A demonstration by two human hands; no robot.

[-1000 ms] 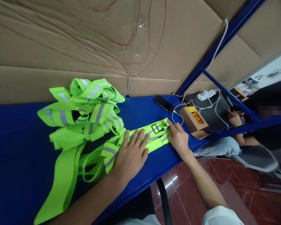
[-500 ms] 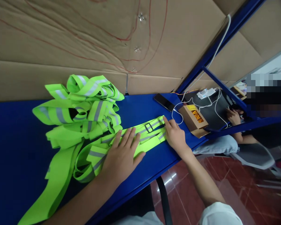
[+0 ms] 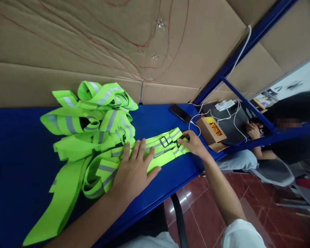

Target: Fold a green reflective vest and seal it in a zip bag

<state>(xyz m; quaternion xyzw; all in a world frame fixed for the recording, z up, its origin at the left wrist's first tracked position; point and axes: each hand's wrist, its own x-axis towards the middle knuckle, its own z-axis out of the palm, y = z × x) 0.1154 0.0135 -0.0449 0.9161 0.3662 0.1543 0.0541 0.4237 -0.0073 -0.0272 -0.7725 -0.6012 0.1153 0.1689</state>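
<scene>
Neon-yellow reflective straps (image 3: 161,160) with grey stripes lie flattened side by side on the blue table. Flat on them rests my left hand (image 3: 133,170), its fingers spread. At the straps' right end, my right hand (image 3: 195,143) pinches a strap between thumb and fingers, close to a dark buckle partly covered by the hand. Another black buckle (image 3: 164,141) shows between my two hands. To the left is a heap of folded reflective straps (image 3: 93,120), with a wide loose band (image 3: 64,203) trailing toward the table's near edge.
Behind the table (image 3: 15,155) stands a cardboard wall (image 3: 93,44). A phone (image 3: 180,113) with a white cable lies near an open carton (image 3: 212,132). Past the blue frame (image 3: 248,100), another person (image 3: 294,137) sits with a hand (image 3: 253,131) raised near the tabletop.
My right hand has gone from lying over the strap ends to pinching one, and a second buckle has come into sight. My left hand stays in place. The view has shifted slightly.
</scene>
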